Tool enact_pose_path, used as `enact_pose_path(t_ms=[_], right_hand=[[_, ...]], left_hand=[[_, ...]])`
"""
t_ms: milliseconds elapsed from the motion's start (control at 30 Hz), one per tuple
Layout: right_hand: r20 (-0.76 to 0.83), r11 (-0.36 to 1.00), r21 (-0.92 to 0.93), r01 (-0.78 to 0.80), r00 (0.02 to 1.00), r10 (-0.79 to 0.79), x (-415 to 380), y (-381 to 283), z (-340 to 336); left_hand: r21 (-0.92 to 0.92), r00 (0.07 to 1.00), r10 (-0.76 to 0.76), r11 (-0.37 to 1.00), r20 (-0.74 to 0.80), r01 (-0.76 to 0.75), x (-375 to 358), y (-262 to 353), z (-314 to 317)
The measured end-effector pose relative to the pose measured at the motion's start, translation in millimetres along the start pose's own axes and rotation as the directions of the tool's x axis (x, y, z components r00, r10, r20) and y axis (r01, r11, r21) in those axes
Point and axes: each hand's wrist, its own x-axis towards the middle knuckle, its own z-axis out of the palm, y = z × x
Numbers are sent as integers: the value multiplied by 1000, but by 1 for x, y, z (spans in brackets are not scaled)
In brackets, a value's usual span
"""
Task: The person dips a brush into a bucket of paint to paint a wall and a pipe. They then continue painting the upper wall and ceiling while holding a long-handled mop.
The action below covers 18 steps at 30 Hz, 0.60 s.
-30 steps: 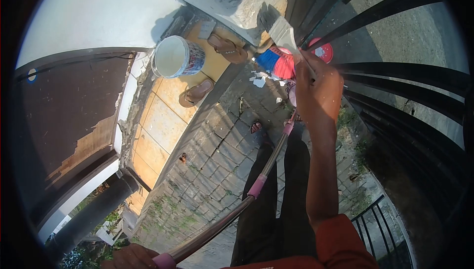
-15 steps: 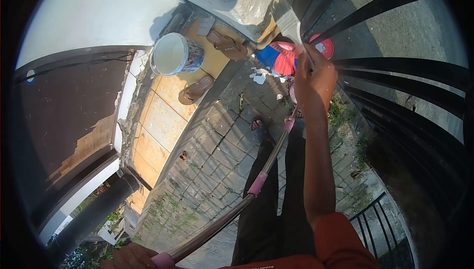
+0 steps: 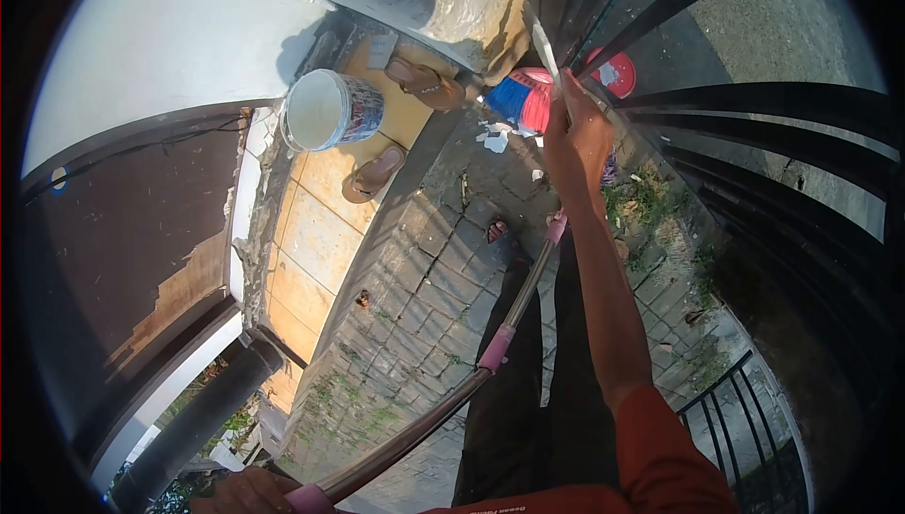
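at the bottom edge, the left hand [image 3: 247, 492] has its fingers curled around the near end of a long silvery metal pole with pink sleeves [image 3: 412, 431], which slants up across the dark trousers [image 3: 509, 420]. the right hand [image 3: 578, 141], reaching out from a rust-red sleeve [image 3: 660, 448], is closed on the handle of a flat paintbrush with pale, whitish sides [image 3: 544, 47], raised and seen nearly edge-on. beneath lie grey paving blocks [image 3: 415, 297]. to the left, on a yellowish tiled step [image 3: 309, 231], a white plastic bucket with a printed side [image 3: 353, 110] stands near two brown sandals [image 3: 424, 82]. white flakes [image 3: 494, 141] lie beside a pink and blue bundle [image 3: 518, 99], close to a round red container [image 3: 617, 73]. black metal bars [image 3: 773, 99] run along the right.
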Motion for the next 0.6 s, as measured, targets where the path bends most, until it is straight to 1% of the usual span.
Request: enact_pose_path(t_ms=[67, 100, 167, 200, 233, 267, 300, 367, 400, 467, 567, 600], right_hand=[[-14, 997, 75, -3, 1000, 4, 20, -11, 2], [-14, 997, 71, -4, 1000, 5, 21, -10, 13], [-46, 970, 145, 193, 981, -188, 17, -3, 37], [-49, 970, 139, 199, 980, -193, 11, -1, 36], [-43, 952, 206, 225, 974, -221, -1, -1, 31], [-41, 928, 276, 249, 968, -248, -12, -1, 27], [-44, 928, 278, 247, 969, -244, -22, 1, 21], [74, 955, 216, 202, 972, -222, -35, 7, 7], [72, 955, 217, 201, 973, -221, -31, 8, 7], [-59, 978, 207, -1, 998, 14, -16, 5, 10], [-25, 984, 172, -39, 999, 44, 28, -17, 10], [-23, 984, 172, -39, 999, 44, 30, -19, 19]], left_hand=[[1, 1000, -19, 1000, 6, 19, 3, 0, 3], [-1, 1000, -26, 1000, 10, 26, 4, -1, 4], [-12, 1000, -27, 1000, 16, 27, 4, -2, 5], [11, 1000, -19, 1000, -24, 20, 0, -1, 3], [38, 998, -13, 999, -62, 15, 0, -1, 3], [38, 998, -10, 999, -57, 12, 1, -2, 2], [35, 998, 1, 999, -62, 2, 2, -2, 3], [32, 998, 6, 999, -63, -4, 4, -2, 4], [18, 997, 19, 1000, -72, -17, 4, -2, 5], [11, 997, 31, 999, -78, -30, 3, -2, 4], [5, 998, 28, 1000, -48, -27, 2, 2, -2], [3, 1000, 7, 1000, -4, -7, 5, 3, -3]])
